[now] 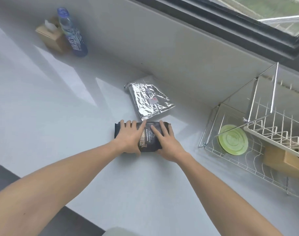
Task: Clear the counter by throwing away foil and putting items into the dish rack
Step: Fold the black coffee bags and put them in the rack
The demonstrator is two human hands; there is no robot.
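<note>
A dark brown coffee packet [146, 138] lies flat in the middle of the pale counter [60, 133]. My left hand [128, 138] rests on its left half with fingers straight. My right hand [165, 142] lies on its right half, fingers spread and straight. Just behind the packet, near the wall, lies a crumpled silver foil bag [148, 99], touching the packet's far edge. A wire dish rack [257, 116] stands at the right, holding a green plate [234, 139] and a wooden box [285, 159].
A blue bottle [72, 33] and a brown tissue box [49, 34] stand at the far left against the wall. A dark window frame [230, 23] runs along the top right. The counter's front edge drops off at the lower left.
</note>
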